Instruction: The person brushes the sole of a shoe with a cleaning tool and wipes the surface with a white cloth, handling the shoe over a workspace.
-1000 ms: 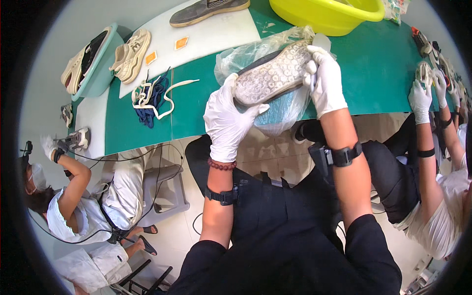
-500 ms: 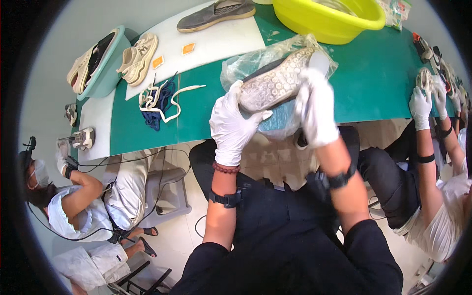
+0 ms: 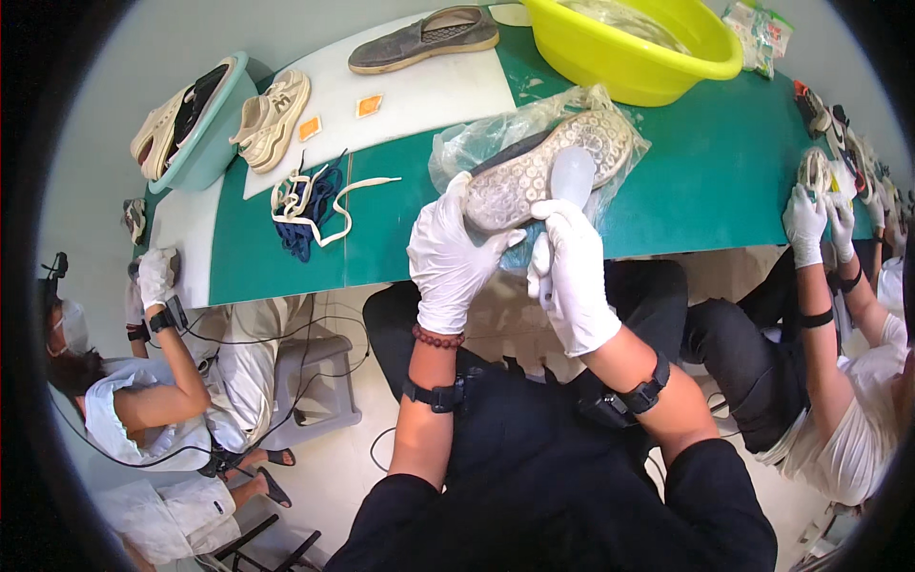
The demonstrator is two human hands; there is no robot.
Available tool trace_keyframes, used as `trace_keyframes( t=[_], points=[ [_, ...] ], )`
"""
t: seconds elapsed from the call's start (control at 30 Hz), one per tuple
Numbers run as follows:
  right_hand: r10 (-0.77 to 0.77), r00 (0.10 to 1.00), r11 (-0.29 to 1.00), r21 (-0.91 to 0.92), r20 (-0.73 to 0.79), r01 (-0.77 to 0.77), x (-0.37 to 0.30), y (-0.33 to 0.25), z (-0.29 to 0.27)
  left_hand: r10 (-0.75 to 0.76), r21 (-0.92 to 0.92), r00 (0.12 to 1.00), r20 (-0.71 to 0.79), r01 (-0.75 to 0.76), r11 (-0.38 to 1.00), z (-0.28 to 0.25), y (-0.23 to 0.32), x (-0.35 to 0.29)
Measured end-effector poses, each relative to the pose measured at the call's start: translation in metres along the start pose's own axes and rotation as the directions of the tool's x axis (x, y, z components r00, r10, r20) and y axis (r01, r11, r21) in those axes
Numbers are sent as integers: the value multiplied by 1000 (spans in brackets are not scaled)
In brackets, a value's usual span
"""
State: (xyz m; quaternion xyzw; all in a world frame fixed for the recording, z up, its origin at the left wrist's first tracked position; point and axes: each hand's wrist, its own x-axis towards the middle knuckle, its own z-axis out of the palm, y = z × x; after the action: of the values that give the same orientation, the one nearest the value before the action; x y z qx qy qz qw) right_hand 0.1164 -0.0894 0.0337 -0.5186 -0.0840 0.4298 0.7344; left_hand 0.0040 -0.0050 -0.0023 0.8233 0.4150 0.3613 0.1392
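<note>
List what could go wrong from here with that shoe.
The shoe could slip, as the left grip holds it near one end. The clear plastic bag bunched beneath might slide or snag. The pale oval-headed tool in the right grip could skid off.

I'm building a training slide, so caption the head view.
Gloved left hand grips a sole-up shoe while the right hand holds a pale oval-headed tool over it.

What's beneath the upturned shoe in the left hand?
Clear plastic shows past the edges of the shoe, over the green table. Whatever lies directly underneath is covered by shoe and left hand.
</note>
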Motion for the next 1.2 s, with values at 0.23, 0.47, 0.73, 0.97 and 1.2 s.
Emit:
trace_keyframes(
  t=[0.23,0.47,0.73,0.97,1.2],
  points=[
    [22,998,984,176,-56,-12,91,-45,18,3,3,999,-34,-3,1000,0,0,1],
    [48,997,991,118,56,-54,40,-22,1,63,54,998,-5,-63,997,2,-2,0],
    [11,998,994,112,54,-17,14,-2,-1,45,38,999,-19,-44,998,4,-9,0],
    [4,994,999,41,107,-9,-1,-7,1,-14,64,995,95,8,998,-6,10,16],
    [-103,993,994,37,-60,106,96,-44,-3,5,78,995,98,-13,997,-1,9,19]
  ],
)
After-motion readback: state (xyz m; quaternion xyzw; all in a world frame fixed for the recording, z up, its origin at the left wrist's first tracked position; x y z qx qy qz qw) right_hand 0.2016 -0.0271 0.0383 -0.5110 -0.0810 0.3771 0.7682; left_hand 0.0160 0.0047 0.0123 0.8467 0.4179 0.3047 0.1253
